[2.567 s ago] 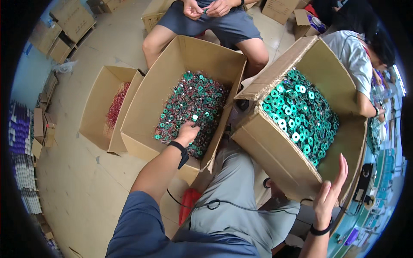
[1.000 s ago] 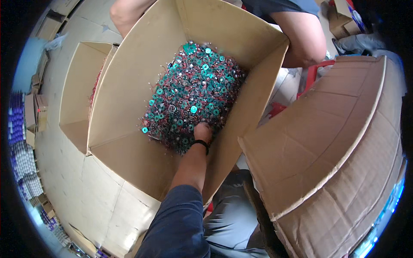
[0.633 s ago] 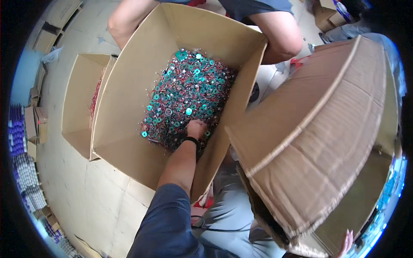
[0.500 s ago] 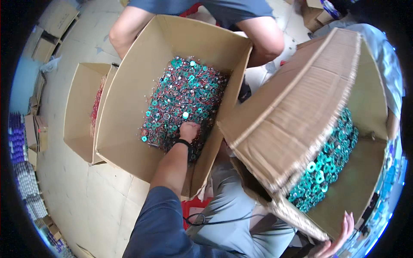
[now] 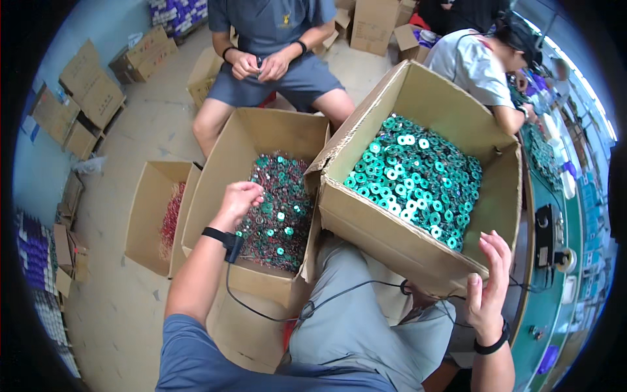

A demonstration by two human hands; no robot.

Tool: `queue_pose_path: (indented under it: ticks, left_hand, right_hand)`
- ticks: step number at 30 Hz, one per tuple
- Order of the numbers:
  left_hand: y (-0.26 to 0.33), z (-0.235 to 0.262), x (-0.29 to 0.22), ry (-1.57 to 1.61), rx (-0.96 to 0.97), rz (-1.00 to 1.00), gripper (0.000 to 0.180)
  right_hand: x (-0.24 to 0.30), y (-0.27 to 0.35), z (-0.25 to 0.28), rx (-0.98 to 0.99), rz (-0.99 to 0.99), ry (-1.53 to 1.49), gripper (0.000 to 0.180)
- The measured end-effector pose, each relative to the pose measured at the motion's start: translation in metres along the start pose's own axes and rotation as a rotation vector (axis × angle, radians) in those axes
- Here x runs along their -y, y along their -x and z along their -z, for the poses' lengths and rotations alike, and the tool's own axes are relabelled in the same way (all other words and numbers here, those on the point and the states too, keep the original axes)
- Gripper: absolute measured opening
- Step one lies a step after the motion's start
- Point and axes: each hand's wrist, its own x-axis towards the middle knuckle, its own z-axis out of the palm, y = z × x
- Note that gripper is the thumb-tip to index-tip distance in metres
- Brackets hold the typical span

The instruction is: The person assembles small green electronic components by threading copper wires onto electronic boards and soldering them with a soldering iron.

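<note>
My left hand is raised over the left part of an open cardboard box, its fingertips pressed together. Whatever they hold, if anything, is too small to make out. The box holds a loose mix of green rings and small reddish and metallic pieces. At my right, a taller cardboard box is heaped with shiny green rings. My right hand is at its near right corner, thumb and fingers apart and nothing between them. The fingers lie against or just over the wall there.
A smaller box with red pieces stands at the left. Across from me sits a person, both hands together. Another person bends over a green workbench at the right. A black cable runs across my lap from my left wrist.
My left hand has come up out of the mixed pieces and moved left. My view has lifted, showing the people and bench. The right-hand box now shows more of its green rings.
</note>
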Motion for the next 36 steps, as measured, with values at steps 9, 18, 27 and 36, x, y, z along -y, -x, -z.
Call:
queue_pose_path:
  ticks: [9, 18, 27, 36]
  left_hand:
    - [0.154, -0.036, -0.286, -0.085, 0.284, -0.454, 0.021]
    - [0.29, -0.205, -0.401, -0.021, 0.668, -0.58, 0.012]
    - [0.439, -0.487, -0.353, -0.086, 1.35, -0.462, 0.017]
    - [0.531, -0.66, -0.241, -0.358, 1.591, -0.458, 0.019]
  right_hand:
    - [-0.014, 0.145, 0.103, -0.082, 0.077, 0.036, 0.042]
    - [-0.075, 0.279, 0.112, 0.182, 0.15, 0.079, 0.023]
    - [-0.095, 0.317, 0.115, 0.025, 0.053, 0.0, 0.02]
    - [-0.102, 0.324, 0.113, 0.047, 0.004, -0.086, 0.02]
